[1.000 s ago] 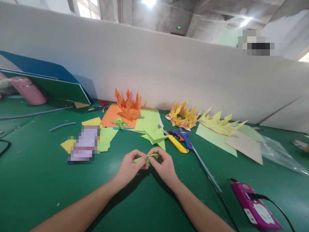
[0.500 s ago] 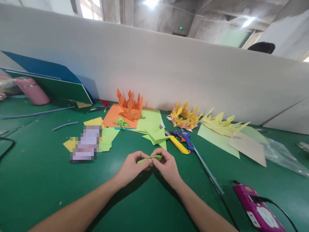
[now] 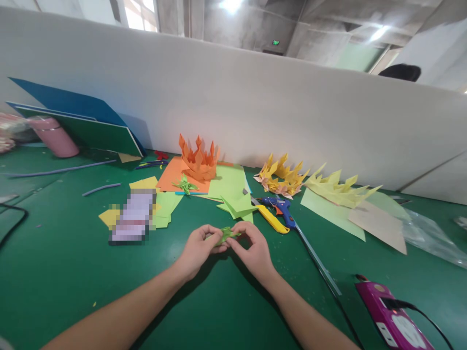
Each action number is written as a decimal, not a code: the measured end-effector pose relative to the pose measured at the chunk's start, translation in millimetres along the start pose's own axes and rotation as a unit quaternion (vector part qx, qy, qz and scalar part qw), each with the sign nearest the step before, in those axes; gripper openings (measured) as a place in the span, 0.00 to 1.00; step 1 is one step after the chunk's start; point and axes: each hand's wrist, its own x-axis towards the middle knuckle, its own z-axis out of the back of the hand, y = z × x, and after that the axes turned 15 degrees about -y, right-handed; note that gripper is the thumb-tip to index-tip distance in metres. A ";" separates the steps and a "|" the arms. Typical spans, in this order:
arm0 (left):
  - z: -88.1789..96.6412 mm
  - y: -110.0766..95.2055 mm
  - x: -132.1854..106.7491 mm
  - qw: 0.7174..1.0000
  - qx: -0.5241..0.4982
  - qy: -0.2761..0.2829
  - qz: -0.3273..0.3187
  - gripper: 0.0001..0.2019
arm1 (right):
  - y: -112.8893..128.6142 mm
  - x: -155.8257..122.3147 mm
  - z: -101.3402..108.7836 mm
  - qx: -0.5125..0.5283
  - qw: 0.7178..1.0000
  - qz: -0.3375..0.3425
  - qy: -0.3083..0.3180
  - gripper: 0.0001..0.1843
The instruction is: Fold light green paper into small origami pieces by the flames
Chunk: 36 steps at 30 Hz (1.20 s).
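Between my two hands is a small piece of folded green paper (image 3: 226, 234), partly covered by the fingers. My left hand (image 3: 200, 250) is closed on its left side, thumb on top. On the other side my right hand (image 3: 252, 245) pinches it between thumb and fingertips. Just beyond the hands lie green paper sheets with folded, pointed corners (image 3: 237, 206). A small green paper piece with thin points (image 3: 185, 184) rests on an orange sheet (image 3: 166, 176), in front of an orange paper crown (image 3: 200, 165).
To the right lie a yellow utility knife (image 3: 273, 219), a blue glue gun (image 3: 284, 210), a yellow paper crown (image 3: 280, 177) and a pale yellow crown strip (image 3: 337, 189). A magenta power strip (image 3: 394, 316) sits near right, a pixelated phone (image 3: 133, 216) left, a pink bottle (image 3: 54, 136) far left.
The green paper has turned between my fingers and now shows more of its folded layers. My right fingers have shifted slightly on it. The view has shifted slightly.
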 end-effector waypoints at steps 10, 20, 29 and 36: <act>0.4 3.2 0.6 1.000 0.006 -0.004 -0.016 0.15 | 5.9 -0.8 3.4 -0.142 0.978 0.155 0.020 0.05; 0.7 3.4 -1.1 1.000 -0.005 -0.002 -0.009 0.17 | 8.3 -3.2 2.7 -0.221 0.938 0.268 0.003 0.05; -0.1 4.9 -1.1 0.999 0.016 0.005 -0.038 0.15 | 7.3 -2.1 3.0 -0.243 0.933 0.267 -0.011 0.03; -0.6 5.0 -2.8 0.999 0.014 0.000 -0.033 0.15 | 10.2 -3.3 -0.8 -0.286 0.912 0.293 -0.015 0.06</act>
